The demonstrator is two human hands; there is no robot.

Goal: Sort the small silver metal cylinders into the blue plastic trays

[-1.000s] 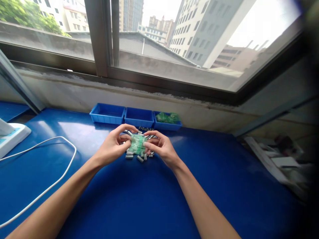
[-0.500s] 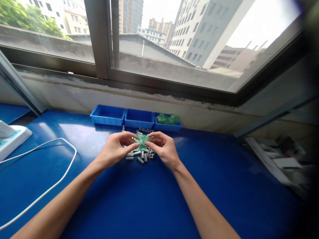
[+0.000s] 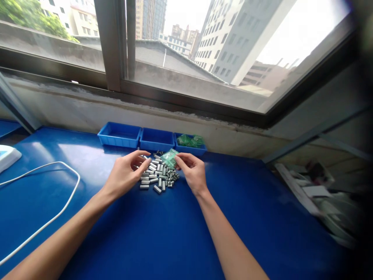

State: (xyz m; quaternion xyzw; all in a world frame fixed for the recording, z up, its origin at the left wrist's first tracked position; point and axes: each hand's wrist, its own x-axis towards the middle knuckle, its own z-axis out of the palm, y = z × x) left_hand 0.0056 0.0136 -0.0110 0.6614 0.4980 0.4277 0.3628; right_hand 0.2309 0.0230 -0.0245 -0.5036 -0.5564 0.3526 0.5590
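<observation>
Between the thumb and fingers of my right hand (image 3: 192,171) is a small green plastic bag (image 3: 169,157), held over a pile of metal parts. My left hand (image 3: 126,169) is apart from the bag, at the left side of the pile, with thumb and fingers spread and nothing seen between them. The pile holds many silvery hex standoffs (image 3: 154,180) and, on its right, shorter metal pieces (image 3: 171,179) too small to name surely. What the bag contains cannot be made out.
Along the wall stand three blue bins: a left bin (image 3: 119,142), a middle bin (image 3: 157,146) and a right bin (image 3: 190,149) with green bags (image 3: 186,140) inside. A white cable (image 3: 71,194) curves across the blue table (image 3: 151,241) at left, near a white device (image 3: 8,157).
My left hand has let go of the green bag and drawn back to the left. My right hand keeps hold of it. The view has shifted slightly.
</observation>
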